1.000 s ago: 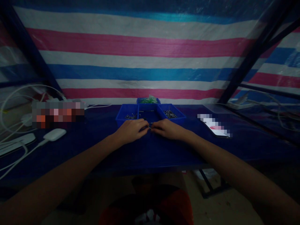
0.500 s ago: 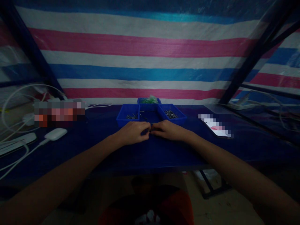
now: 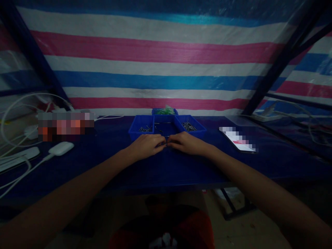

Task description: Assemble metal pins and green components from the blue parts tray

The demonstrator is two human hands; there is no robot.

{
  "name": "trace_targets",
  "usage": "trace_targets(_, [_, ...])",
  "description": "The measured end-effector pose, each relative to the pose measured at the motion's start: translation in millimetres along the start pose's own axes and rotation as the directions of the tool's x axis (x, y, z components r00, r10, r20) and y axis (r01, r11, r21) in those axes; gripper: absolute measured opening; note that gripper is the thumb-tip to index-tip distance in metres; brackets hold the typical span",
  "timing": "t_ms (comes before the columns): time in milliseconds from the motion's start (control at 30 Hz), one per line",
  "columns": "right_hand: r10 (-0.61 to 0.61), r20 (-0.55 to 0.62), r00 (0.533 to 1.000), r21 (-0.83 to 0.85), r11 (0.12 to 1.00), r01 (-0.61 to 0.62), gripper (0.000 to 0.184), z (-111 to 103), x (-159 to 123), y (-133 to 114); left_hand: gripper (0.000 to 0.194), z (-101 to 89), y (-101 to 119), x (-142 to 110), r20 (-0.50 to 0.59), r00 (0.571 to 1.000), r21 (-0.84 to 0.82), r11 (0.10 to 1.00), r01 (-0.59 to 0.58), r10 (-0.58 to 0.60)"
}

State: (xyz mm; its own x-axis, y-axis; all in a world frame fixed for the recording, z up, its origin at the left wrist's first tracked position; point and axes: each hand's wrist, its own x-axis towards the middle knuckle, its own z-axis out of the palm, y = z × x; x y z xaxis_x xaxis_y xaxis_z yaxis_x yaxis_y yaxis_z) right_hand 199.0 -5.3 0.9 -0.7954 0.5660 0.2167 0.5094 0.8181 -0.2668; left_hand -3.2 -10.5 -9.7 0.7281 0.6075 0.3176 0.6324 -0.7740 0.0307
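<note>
The left hand point(image 3: 149, 146) and right hand point(image 3: 187, 143) nearly meet, with fingertips pinching a tiny thin thing point(image 3: 166, 144). It is right between the hands, too small to see well. Just past each hand is a blue bin, the left bin point(image 3: 135, 134) and right bin point(image 3: 198, 131), with metal bits point(image 3: 189, 127) inside.

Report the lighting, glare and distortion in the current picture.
Head view: dim overall, the table dark; head view: faint sheen on the striped sheet, the phone bright and partly pixelated; head view: stretching toward the edges, whatever the left hand and right hand may hold too dim to identify.
</note>
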Motion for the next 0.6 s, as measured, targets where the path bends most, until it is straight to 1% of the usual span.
trace_targets(267, [0.007,0.003,1.0,0.022,1.0,-0.007,0.017,1.3,0.1,-0.3,0.02,2.4,-1.5,-0.1,0.001,1.0,0.032,0.999,-0.022,0.022])
trace_targets(467, [0.059,-0.05,0.997,-0.035,0.998,-0.061,0.016,-4.5,-1.1,1.5,0.02,-2.4,0.0,0.0,0.008,0.997,0.043,0.996,0.077,-0.078])
trace_targets(600, [0.093,-0.072,0.993,-0.028,0.995,-0.095,0.015,-6.6,-1.3,1.0,0.02,-4.5,0.2,0.0,-0.017,0.995,0.046,0.994,0.099,-0.099])
